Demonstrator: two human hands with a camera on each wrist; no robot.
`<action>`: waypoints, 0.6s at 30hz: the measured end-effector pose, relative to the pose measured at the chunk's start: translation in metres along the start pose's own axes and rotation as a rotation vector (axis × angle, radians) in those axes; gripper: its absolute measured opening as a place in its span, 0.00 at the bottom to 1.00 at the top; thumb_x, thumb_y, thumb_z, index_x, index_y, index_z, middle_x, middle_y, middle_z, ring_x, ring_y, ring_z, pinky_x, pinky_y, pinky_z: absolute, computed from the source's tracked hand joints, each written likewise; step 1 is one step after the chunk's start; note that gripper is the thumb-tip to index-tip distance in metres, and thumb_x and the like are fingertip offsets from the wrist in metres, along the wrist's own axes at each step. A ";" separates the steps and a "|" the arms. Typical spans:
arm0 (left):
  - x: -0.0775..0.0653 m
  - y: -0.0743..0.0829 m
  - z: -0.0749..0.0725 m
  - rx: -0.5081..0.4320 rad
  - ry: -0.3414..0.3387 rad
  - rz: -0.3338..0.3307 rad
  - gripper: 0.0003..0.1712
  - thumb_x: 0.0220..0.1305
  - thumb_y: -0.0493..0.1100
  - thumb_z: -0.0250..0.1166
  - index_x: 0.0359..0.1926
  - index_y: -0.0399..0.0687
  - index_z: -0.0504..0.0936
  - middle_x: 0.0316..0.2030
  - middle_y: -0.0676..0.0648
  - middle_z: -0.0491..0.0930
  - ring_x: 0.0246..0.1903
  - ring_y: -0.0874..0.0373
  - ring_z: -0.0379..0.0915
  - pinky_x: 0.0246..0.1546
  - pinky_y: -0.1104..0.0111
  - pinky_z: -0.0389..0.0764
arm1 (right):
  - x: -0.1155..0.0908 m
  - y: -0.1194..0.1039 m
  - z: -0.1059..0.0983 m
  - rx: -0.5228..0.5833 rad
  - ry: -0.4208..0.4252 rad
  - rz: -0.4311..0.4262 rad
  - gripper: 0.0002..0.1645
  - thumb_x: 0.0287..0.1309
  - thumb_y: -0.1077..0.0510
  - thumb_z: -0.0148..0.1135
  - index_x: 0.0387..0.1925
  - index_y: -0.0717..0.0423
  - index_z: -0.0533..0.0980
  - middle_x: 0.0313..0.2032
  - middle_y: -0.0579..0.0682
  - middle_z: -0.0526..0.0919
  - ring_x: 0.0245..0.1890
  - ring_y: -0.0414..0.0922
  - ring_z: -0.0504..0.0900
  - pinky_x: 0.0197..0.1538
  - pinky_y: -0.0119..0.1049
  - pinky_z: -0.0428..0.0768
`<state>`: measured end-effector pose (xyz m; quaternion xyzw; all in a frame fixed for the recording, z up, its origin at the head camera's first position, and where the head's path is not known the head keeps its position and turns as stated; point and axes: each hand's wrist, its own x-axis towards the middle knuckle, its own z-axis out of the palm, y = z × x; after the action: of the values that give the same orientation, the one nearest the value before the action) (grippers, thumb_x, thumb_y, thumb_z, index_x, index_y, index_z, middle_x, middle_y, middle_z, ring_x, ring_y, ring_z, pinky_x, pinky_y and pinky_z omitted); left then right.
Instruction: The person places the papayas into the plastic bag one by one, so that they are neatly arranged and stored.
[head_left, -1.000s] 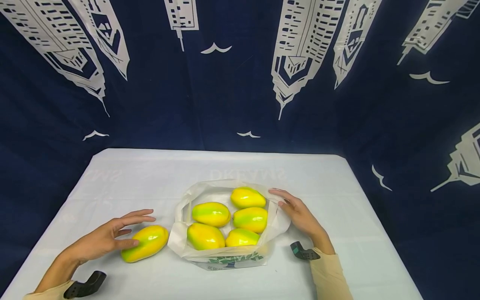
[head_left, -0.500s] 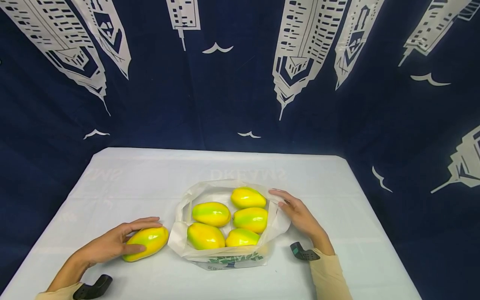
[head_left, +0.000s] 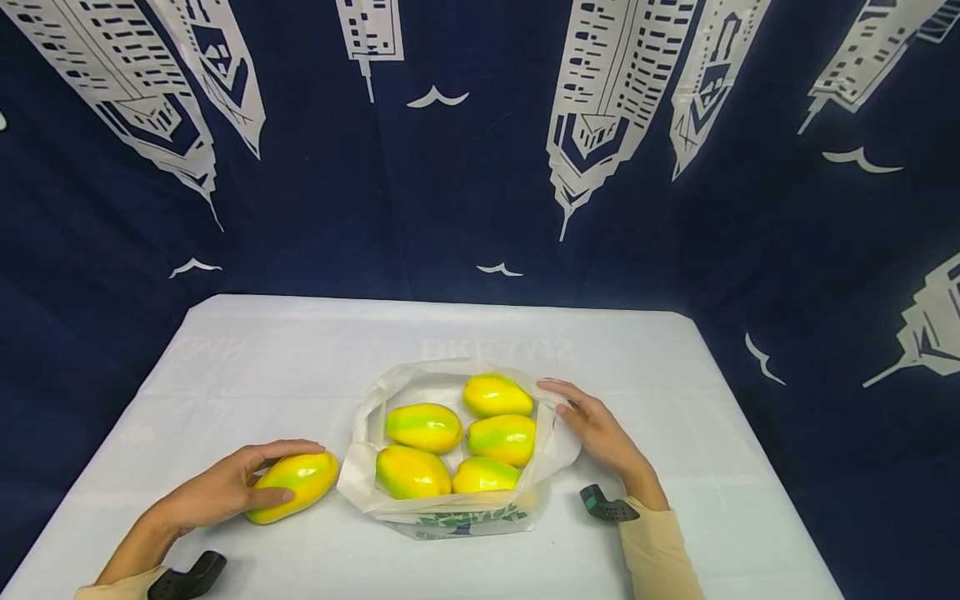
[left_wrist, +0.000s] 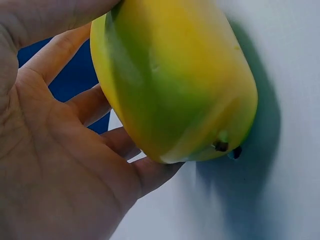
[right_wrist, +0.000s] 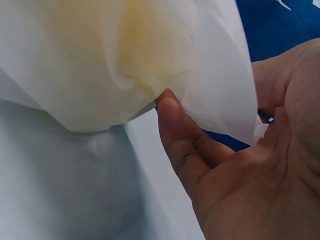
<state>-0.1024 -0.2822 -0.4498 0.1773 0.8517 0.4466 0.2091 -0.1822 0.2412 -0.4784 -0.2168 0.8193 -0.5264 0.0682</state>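
Note:
On the left of the table, a yellow-green mango (head_left: 311,479) lies in the grip of my left hand (head_left: 213,487). Its fingers curve over the far side and the thumb lies along the near side. The left wrist view shows the mango (left_wrist: 175,85) close up, with a dark stem tip at its lower end. To the right stands a white plastic bag (head_left: 480,525), mouth spread wide and several mangoes (head_left: 423,427) inside. My right hand (head_left: 603,429) holds the bag's right rim. In the right wrist view, the bag (right_wrist: 220,75) passes between its thumb and fingers.
A white cloth covers the table (head_left: 750,500). Behind it hangs a dark blue curtain (head_left: 465,192) with white building prints. Black wrist devices (head_left: 187,577) sit below both hands at the sleeve cuffs.
My left hand has moved right and down onto the loose mango and closed its fingers round it. The right hand and the bag have stayed in place.

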 end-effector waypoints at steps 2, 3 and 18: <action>0.000 0.002 -0.002 0.012 0.017 0.002 0.32 0.61 0.47 0.70 0.67 0.62 0.75 0.65 0.47 0.75 0.59 0.80 0.62 0.55 0.30 0.70 | 0.000 0.000 0.000 0.002 0.000 -0.001 0.23 0.76 0.58 0.48 0.69 0.51 0.70 0.72 0.54 0.67 0.76 0.57 0.57 0.76 0.62 0.54; 0.000 0.004 -0.003 0.015 0.029 0.002 0.32 0.61 0.48 0.70 0.66 0.63 0.75 0.65 0.48 0.75 0.58 0.80 0.63 0.56 0.29 0.69 | 0.000 0.000 0.000 0.002 0.000 -0.002 0.23 0.76 0.58 0.48 0.69 0.51 0.70 0.72 0.54 0.67 0.76 0.57 0.57 0.76 0.61 0.54; 0.014 0.064 -0.042 0.189 0.224 0.151 0.35 0.63 0.44 0.71 0.69 0.64 0.71 0.67 0.52 0.72 0.59 0.78 0.65 0.55 0.73 0.79 | 0.000 -0.001 0.001 0.008 0.000 -0.024 0.23 0.76 0.58 0.49 0.69 0.53 0.70 0.71 0.56 0.68 0.76 0.59 0.57 0.75 0.65 0.53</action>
<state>-0.1290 -0.2696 -0.3773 0.2086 0.8922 0.3959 0.0612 -0.1817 0.2399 -0.4776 -0.2261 0.8146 -0.5304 0.0627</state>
